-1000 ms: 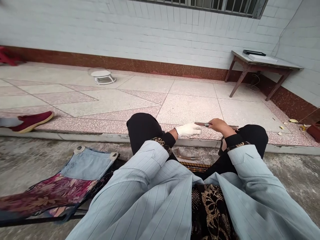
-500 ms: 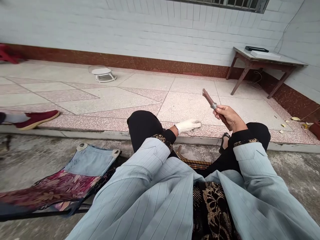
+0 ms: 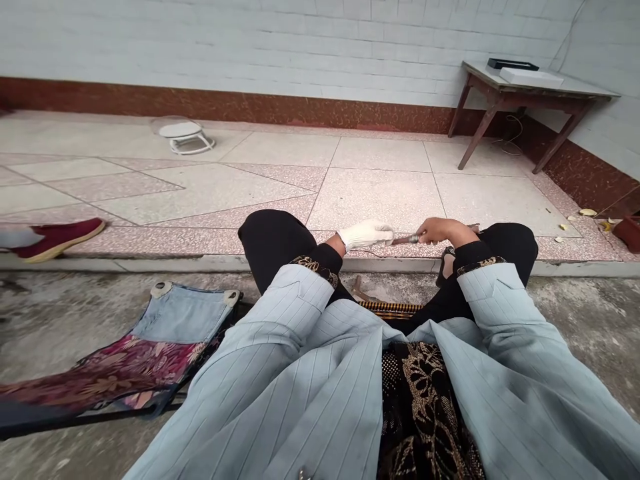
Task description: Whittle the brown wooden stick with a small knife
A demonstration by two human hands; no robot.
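A brown wooden stick (image 3: 401, 241) lies nearly level between my two hands, above the raised floor's edge. Around it is a silvery wire coil (image 3: 413, 238). My left hand (image 3: 367, 234), in a white knit glove, has its fingers closed round the stick's left end. The bare fingers of my right hand (image 3: 436, 231) are wrapped round the stick just right of the coil. A brown end of the stick shows beyond my right wrist. Below, between my legs, are a curved brown wooden piece (image 3: 359, 289) and a yellow-and-black woven strip (image 3: 390, 309).
A folding chair (image 3: 175, 320) with denim and floral cloth stands at my left. On the tiled platform are a white stool (image 3: 185, 133) and a wooden table (image 3: 540, 100) bearing two flat boxes. Another person's red shoe (image 3: 65, 237) rests at the platform's left edge.
My right hand has lowered the stick from a raised, tilted position to nearly level. Its other end is now in my gloved left hand. The view has shifted slightly.
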